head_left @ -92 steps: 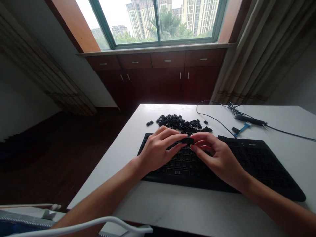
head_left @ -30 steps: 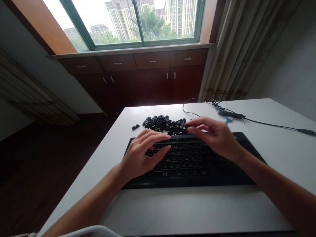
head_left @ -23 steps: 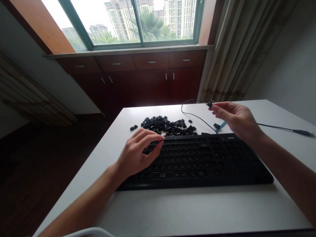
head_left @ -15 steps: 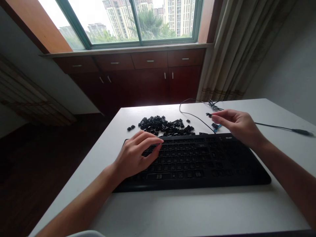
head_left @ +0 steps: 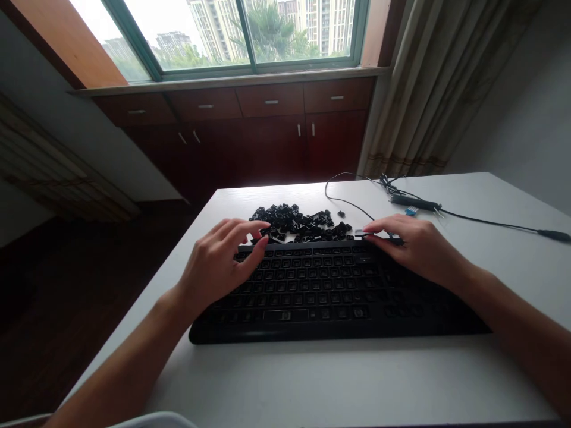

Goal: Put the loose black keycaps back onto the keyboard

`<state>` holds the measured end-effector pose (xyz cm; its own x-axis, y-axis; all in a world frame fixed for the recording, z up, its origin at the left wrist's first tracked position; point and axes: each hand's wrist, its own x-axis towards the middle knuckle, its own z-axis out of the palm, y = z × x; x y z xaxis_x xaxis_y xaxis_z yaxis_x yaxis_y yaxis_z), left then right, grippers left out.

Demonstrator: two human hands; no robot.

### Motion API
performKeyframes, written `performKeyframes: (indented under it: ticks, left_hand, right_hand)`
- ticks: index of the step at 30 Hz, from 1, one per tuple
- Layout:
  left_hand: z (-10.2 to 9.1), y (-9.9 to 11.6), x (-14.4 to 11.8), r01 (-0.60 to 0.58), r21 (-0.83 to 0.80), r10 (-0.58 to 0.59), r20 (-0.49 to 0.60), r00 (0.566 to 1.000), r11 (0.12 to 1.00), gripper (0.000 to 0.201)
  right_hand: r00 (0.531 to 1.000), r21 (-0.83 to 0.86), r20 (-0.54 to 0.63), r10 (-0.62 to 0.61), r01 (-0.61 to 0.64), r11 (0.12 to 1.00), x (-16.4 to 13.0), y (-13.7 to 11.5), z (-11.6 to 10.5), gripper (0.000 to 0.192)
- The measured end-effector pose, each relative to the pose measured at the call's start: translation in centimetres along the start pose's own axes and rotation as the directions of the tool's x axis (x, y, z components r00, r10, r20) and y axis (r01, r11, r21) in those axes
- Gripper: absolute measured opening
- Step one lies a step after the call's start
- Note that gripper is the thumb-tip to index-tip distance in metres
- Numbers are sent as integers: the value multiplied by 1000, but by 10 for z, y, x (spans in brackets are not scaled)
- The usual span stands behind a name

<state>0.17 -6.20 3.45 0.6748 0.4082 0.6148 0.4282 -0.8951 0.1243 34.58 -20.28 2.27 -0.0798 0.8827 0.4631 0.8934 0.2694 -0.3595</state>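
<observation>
Work the left hand (head_left: 216, 252) and right hand (head_left: 414, 238), whose grip the view leaves unclear, near the small black plastic keycaps (head_left: 289, 219) behind the flat black plastic keyboard (head_left: 294, 291), pinching edges lightly.

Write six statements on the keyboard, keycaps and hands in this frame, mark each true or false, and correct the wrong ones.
1. The black keyboard lies on the white table. True.
2. A pile of keycaps lies beyond the keyboard's far edge. True.
3. The keyboard sticks out over the table's near edge. False: white tabletop shows between the two edges.
4. The left hand and the right hand are apart. True.
5. Both hands are at the keyboard's near edge. False: they are toward its far edge.
6. The keycaps are lined up in neat rows. False: they lie jumbled.
</observation>
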Motion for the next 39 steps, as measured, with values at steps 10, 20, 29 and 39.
performKeyframes:
  ticks: [10,20,29,39]
  left_hand:
    - [2,-15,-3,344,144,-366,172,915,928,34]
    - [3,-11,-3,334,133,-355,196,914,933,33]
    - [5,-10,-3,330,128,-350,207,913,935,34]
    - [8,-11,-4,331,136,-354,221,909,934,36]
  right_hand:
    - [996,-56,43,-79,82,995,-4,0,1,27]
    - [994,-87,25,-102,104,991,-3,-3,-1,28]
    - [989,-98,3,-149,149,984,-1,-7,-6,26]
    - [996,-119,-65,-63,55,991,3,13,-36,28]
